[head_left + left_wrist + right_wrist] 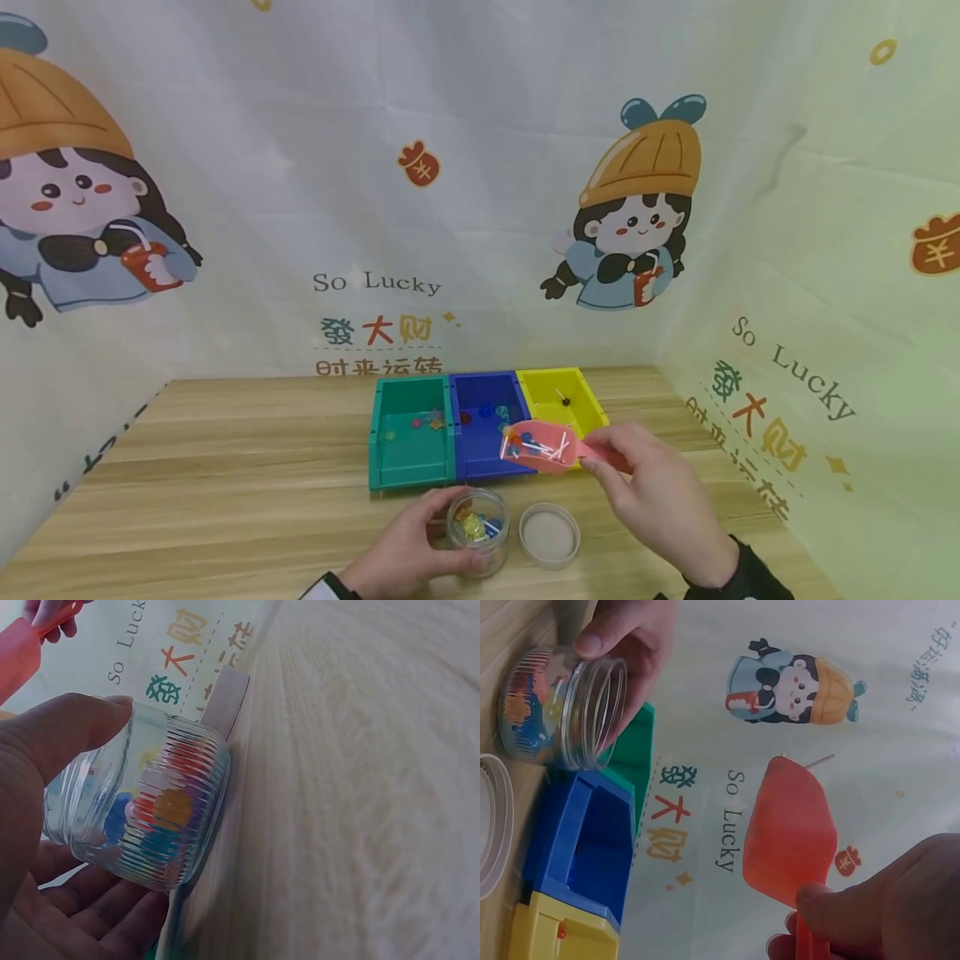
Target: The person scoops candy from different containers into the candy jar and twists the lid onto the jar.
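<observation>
My left hand point(416, 537) grips a clear ribbed jar point(480, 560) around its side, thumb on one side and fingers on the other. Colourful small beads and pieces point(169, 810) lie inside the jar, which has no lid on it. My right hand point(660, 492) pinches the handle of a pink scoop point(551, 460), held up over the front of the blue and yellow bins. Blue and orange beads and several white sticks lie in the scoop. In the right wrist view the scoop point(791, 832) shows mostly its underside, with one stick jutting past its edge.
Behind the hands, a green bin point(412, 479), a blue bin point(480, 383) and a yellow bin point(551, 375) stand joined in a row, with small pieces in them. A round white lid point(550, 536) lies right of the jar. Printed cloth point(495, 250) hangs behind the wooden table point(225, 483).
</observation>
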The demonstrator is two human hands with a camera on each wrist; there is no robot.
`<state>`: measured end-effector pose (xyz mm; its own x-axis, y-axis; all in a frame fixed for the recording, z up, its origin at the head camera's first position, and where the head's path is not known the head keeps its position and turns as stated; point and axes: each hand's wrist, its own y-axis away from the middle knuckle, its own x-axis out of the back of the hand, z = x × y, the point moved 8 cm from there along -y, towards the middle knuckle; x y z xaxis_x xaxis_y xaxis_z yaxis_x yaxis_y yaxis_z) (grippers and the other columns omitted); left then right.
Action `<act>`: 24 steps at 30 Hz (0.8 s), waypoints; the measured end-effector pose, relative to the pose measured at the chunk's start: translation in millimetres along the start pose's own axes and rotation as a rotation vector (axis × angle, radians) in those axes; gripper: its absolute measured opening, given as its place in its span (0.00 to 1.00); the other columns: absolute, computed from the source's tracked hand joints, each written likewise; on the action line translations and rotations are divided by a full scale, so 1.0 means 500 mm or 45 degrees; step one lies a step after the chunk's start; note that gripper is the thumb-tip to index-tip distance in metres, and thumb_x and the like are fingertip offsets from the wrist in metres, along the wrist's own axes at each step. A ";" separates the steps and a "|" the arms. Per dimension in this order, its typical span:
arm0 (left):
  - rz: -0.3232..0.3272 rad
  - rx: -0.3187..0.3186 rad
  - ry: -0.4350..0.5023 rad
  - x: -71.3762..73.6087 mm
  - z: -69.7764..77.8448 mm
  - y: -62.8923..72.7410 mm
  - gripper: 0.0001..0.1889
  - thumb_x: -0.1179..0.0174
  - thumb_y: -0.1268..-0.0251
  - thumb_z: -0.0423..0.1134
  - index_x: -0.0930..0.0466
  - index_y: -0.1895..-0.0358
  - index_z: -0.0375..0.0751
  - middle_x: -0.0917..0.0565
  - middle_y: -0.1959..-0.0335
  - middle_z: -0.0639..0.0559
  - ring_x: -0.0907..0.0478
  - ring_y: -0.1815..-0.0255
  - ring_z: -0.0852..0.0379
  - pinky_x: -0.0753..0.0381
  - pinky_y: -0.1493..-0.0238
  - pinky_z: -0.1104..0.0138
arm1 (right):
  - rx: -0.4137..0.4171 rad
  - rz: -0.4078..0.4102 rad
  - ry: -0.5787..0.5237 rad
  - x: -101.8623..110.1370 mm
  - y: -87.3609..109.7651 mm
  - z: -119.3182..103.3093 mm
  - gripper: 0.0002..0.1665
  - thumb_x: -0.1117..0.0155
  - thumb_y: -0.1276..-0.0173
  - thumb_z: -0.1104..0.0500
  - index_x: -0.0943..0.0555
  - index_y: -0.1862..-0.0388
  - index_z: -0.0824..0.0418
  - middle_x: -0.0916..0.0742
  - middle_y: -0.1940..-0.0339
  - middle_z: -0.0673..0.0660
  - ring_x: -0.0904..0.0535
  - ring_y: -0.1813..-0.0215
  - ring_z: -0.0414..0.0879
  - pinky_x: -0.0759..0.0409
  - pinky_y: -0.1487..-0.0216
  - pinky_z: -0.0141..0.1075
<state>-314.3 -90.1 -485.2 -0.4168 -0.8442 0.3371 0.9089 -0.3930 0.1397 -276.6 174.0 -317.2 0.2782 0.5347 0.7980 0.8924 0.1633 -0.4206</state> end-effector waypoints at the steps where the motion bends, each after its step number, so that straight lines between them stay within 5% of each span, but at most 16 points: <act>1: -0.002 -0.002 0.001 0.000 0.001 0.000 0.48 0.16 0.40 0.53 0.29 0.19 0.45 0.19 0.30 0.47 0.19 0.31 0.44 0.18 0.27 0.42 | 0.005 -0.012 0.004 -0.004 0.001 -0.001 0.09 0.22 0.26 0.54 0.10 0.50 0.51 0.11 0.55 0.48 0.17 0.56 0.40 0.09 0.48 0.45; 9: -0.014 0.002 0.019 -0.001 0.005 0.001 0.46 0.17 0.38 0.51 0.28 0.19 0.45 0.18 0.31 0.46 0.19 0.31 0.41 0.18 0.27 0.41 | 0.077 -0.080 0.104 -0.032 0.003 -0.021 0.07 0.21 0.27 0.52 0.09 0.53 0.47 0.11 0.56 0.44 0.20 0.56 0.37 0.10 0.51 0.38; 24: -0.009 -0.085 0.035 -0.002 0.012 0.006 0.45 0.16 0.39 0.47 0.27 0.20 0.43 0.19 0.32 0.46 0.19 0.32 0.43 0.16 0.28 0.45 | 0.440 0.103 0.305 -0.048 0.008 -0.093 0.12 0.14 0.36 0.59 0.10 0.58 0.52 0.12 0.60 0.45 0.23 0.56 0.40 0.13 0.51 0.35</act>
<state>-310.9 -88.2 -479.8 -0.4244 -0.8506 0.3104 0.9033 -0.4217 0.0797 -263.1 123.1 -318.0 0.4533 0.3560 0.8172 0.7042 0.4190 -0.5732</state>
